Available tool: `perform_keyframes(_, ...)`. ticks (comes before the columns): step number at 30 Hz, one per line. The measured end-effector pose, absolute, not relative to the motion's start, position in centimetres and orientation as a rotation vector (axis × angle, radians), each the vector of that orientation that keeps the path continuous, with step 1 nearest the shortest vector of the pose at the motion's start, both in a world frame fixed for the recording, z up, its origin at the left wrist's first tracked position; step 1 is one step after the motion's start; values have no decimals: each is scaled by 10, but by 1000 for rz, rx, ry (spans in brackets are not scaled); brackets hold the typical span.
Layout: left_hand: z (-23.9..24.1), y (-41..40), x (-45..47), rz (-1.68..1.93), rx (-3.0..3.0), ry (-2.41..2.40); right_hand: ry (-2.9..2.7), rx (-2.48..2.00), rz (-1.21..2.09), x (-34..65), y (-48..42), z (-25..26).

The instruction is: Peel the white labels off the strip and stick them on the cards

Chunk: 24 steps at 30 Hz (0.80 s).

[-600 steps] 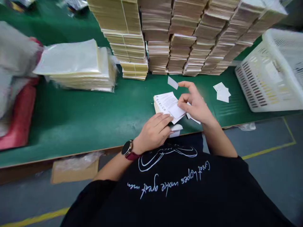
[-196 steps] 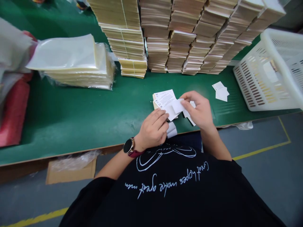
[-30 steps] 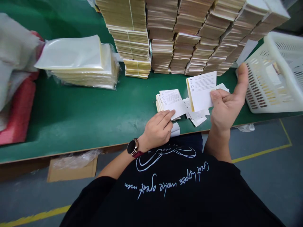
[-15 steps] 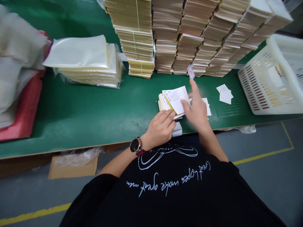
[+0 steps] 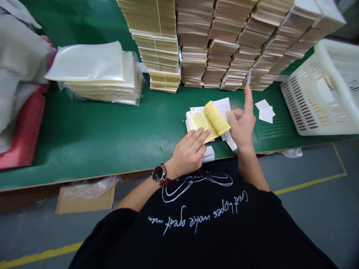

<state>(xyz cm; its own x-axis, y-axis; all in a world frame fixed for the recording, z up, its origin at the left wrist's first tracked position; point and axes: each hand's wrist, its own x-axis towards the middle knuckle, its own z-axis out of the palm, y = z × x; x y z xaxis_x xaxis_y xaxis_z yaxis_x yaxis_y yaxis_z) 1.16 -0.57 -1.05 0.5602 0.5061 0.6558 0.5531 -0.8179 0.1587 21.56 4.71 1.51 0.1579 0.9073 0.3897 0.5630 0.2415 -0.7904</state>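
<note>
My left hand (image 5: 190, 149) lies with its fingers stretched flat on a yellow printed sheet (image 5: 206, 123), whose right part curls up. Under that sheet is a small stack of papers (image 5: 189, 121), with a white printed sheet (image 5: 223, 105) showing behind and more white slips (image 5: 230, 141) sticking out to the right. My right hand (image 5: 243, 123) is just right of the papers. Its index finger points up and wears a pale finger cover (image 5: 248, 76), while the thumb and other fingers curl in at the papers' right edge. Whatever they pinch is hidden.
Tall piles of bundled paper (image 5: 196, 56) line the back of the green table (image 5: 112, 138). Wrapped clear plastic bags (image 5: 89, 63) lie left of them. A white basket (image 5: 294, 93) stands right, near loose white slips (image 5: 265, 111). A red bin (image 5: 28, 127) is far left.
The white sheet that lay on top has given way to the curled yellow sheet. My right hand has moved right. My left hand stays at the stack, its fingers now on the yellow sheet.
</note>
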Motion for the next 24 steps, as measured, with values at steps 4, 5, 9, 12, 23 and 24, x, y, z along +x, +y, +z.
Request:
perform_keyframes(4, -12, -5, 12, -1135, -2708, -929, -1379, -1248, 504, 224, 47, 23)
perform_keyframes(5, -12, -5, 12, -1142, -2713, -932, -1337, -1199, 508, 226, 46, 25)
perform_keyframes(9, -13, -6, 13, -1181, -2724, -947, -1268, -1113, 437, 233, 39, 41)
perform_keyframes(12, -14, -6, 13, -1187, -2706, -948, -1278, -1074, 347, 236, 33, 57)
perform_keyframes(23, -13, -7, 14, -1154, -2658, -920, -1482, -1354, 165, 292, 4, 62)
perform_keyframes(24, -13, -7, 15, -1147, -2654, -914, -1572, -1474, 148, 293, 1, 58)
